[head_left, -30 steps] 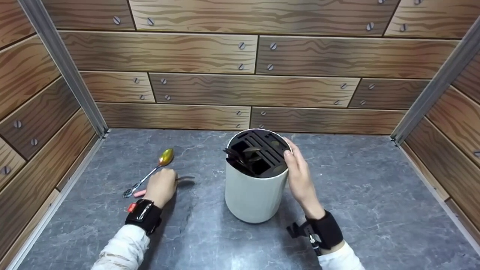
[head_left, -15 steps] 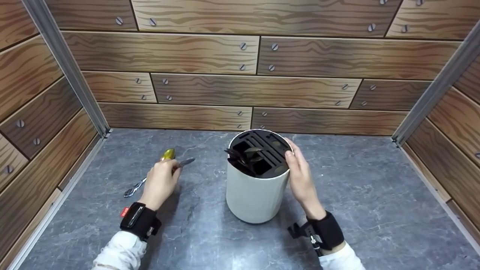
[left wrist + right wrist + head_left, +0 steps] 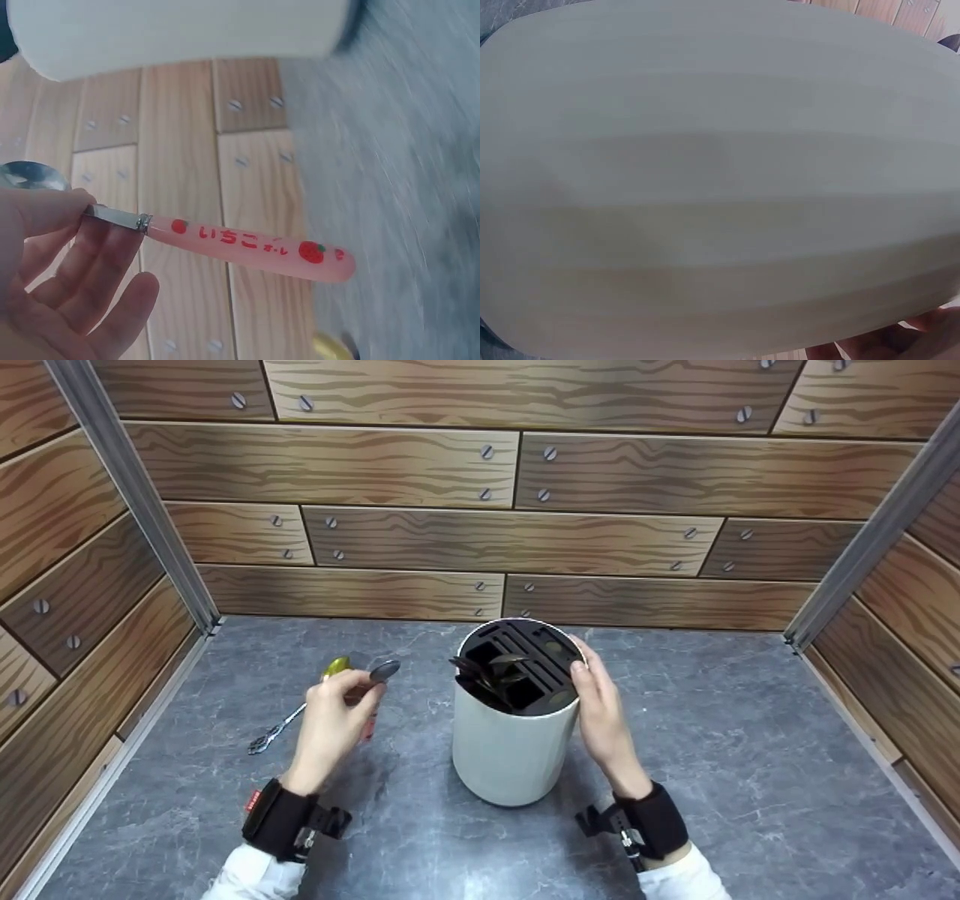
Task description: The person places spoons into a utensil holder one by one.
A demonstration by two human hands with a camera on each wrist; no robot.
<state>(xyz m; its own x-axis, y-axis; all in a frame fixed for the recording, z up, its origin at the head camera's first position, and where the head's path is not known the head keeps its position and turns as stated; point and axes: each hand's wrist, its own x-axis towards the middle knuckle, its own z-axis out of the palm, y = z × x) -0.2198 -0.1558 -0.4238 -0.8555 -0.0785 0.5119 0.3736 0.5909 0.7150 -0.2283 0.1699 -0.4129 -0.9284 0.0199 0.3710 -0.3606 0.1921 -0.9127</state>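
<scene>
My left hand point(image 3: 334, 716) pinches a small spoon point(image 3: 255, 251) near its neck between thumb and fingers. Its pink handle carries red strawberries and writing and points downward, while the metal bowl point(image 3: 385, 670) is uppermost. To the right stands a tall white utensil holder point(image 3: 510, 757) with a black slotted insert point(image 3: 559, 679). Several dark utensils point(image 3: 480, 679) lean in the large opening at the insert's left. My right hand point(image 3: 598, 712) holds the holder's right side, thumb by the rim; the white wall fills most of the right wrist view.
Behind my left hand, a spoon with an ornate silver handle point(image 3: 276, 733) and golden bowl point(image 3: 336, 665) lies on the grey marbled table point(image 3: 420, 840). Wood-patterned panels point(image 3: 420, 540) enclose the back and both sides.
My left hand has lifted the pink-handled spoon off the table and turned it bowl-up, moving slightly toward the holder. My right hand keeps its place on the holder.
</scene>
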